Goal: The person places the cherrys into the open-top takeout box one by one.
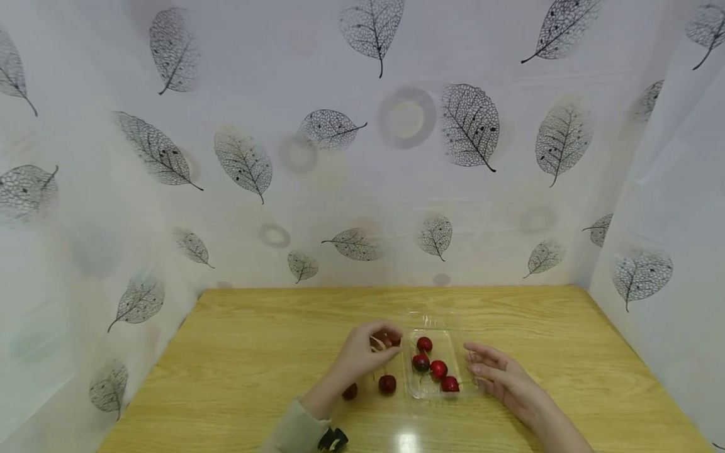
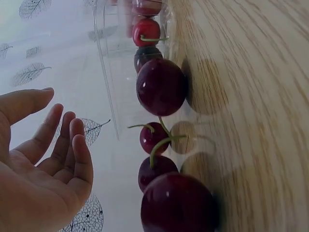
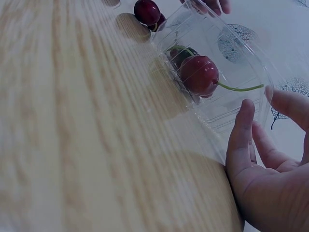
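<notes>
My left hand is over the table just left of a clear plastic container, thumb and fingers apart and curved. In the left wrist view, this hand holds nothing, and dark red cherries with green stems lie beside it. Several cherries sit inside the container. Outside it, one cherry lies near its left side and another is partly hidden by my left forearm. At the container's right side is my right hand, fingers loosely bent; its fingertips are right at the clear wall.
The wooden table meets a pale curtain with leaf prints at the back and both sides. A dark clip-like object is at my left sleeve.
</notes>
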### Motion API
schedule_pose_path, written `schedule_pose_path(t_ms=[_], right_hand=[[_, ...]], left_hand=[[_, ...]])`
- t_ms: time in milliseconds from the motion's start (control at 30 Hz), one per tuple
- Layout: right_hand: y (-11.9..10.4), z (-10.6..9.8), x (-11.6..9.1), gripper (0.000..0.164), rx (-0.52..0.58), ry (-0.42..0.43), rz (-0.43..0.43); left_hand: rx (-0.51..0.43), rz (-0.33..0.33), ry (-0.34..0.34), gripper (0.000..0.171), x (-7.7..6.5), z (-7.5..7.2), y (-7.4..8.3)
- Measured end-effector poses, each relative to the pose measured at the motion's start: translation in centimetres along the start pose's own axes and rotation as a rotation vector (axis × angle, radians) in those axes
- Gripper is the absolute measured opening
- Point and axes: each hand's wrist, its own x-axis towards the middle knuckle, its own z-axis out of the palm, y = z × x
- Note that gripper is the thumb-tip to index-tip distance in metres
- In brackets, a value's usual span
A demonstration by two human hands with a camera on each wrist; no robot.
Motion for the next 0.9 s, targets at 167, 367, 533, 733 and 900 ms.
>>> schedule_pose_path(t_ms=[167,367,533,733,900], right_hand=[[0.0,0.0,-0.1,0.046,0.000,-0.001,-0.001],[0.1,-0.2,-0.2,0.043,0.000,0.003,-0.003],[0.2,-0.3,-0.2,0.042,0.003,-0.002,-0.002],[0.1,-0.3,-0.1,0.038,0.011,-0.007,-0.005],[0.0,-0.2,0.0,0.039,0.007,-0.006,-0.001]], left_hand=[[-0.029,-0.055,0.015,0.020,-0.8,-0.7,-0.3],[-0.021,-0.078,0.036,0.022,-1.8,-1.4,-0.8],[-0.022,-0.098,0.036,0.021,-2.4,-1.8,-1.3],[-0.014,-0.113,0.043,0.023,-3.1,-2.5,-1.6],[-0.025,-0.136,0.057,0.022,-3.6,-3.2,-1.8]])
